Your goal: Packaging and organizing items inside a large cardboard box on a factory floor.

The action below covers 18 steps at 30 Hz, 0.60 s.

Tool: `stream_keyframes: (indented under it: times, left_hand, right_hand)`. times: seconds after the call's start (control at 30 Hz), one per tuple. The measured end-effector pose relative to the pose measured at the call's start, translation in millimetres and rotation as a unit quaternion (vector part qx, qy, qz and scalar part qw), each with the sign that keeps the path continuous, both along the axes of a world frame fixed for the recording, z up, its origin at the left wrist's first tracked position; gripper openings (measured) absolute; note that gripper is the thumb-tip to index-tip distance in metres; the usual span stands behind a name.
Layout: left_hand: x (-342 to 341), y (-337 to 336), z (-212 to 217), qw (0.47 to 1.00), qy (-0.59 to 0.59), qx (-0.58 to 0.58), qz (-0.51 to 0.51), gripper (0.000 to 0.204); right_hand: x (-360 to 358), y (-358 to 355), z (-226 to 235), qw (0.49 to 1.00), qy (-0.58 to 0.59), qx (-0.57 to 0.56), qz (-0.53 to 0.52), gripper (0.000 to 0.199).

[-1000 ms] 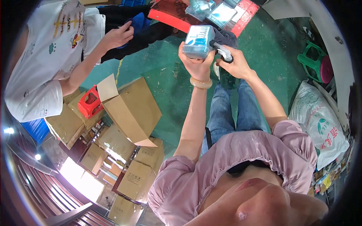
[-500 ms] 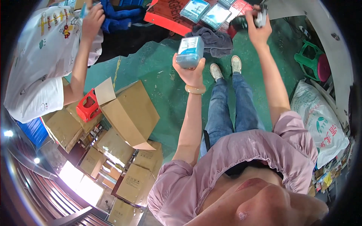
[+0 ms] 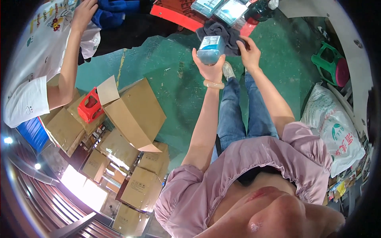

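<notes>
Pale blue box held up over green floor, open cardboard cartons to the left.
Left hand (image 3: 209,67) gripped the pale blue box (image 3: 210,49) from below, fingers closed round it; bare green floor (image 3: 174,79) lay beneath. Right hand (image 3: 249,53), loosely curled and empty, had dropped from its higher reach to just beside the box, over a dark cloth (image 3: 222,31).

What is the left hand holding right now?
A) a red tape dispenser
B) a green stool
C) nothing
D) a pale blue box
D: the left hand is raised with its fingers wrapped around a pale blue box, while the right hand beside it is bare, over a dark cloth.
</notes>
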State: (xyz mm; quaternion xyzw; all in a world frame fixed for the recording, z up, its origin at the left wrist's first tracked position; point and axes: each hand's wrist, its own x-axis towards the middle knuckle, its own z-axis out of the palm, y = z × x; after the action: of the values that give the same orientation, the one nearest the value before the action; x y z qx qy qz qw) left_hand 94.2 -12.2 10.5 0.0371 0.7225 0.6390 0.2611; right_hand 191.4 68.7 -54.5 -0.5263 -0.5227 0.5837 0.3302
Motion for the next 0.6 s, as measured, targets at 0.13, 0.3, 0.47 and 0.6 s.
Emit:
stream_keyframes:
  times: [0.13, 0.3, 0.47, 0.6]
  left_hand:
    - [-9.8, -8.4, -7.7, 0.999, 0.02, -0.028, 0.01, 0.091]
    - [-6.7, -2.3, -10.7, 0.997, 0.05, -0.046, -0.034, 0.09]
    - [-12.7, -7.6, -16.5, 0.999, 0.032, -0.024, 0.012, 0.088]
    - [-17.2, -4.5, -17.1, 0.993, -0.07, 0.079, 0.044, 0.087]
  right_hand:
    - [-39.7, -9.3, 55.9, 0.985, -0.018, 0.134, 0.109, 0.017]
    - [-47.9, 8.2, 46.7, 0.986, -0.087, 0.082, 0.116, 0.013]
    - [-51.9, -13.8, 43.2, 0.992, -0.036, 0.059, 0.104, 0.011]
    - [-61.6, 14.2, 31.6, 0.991, -0.059, 0.066, 0.098, 0.011]
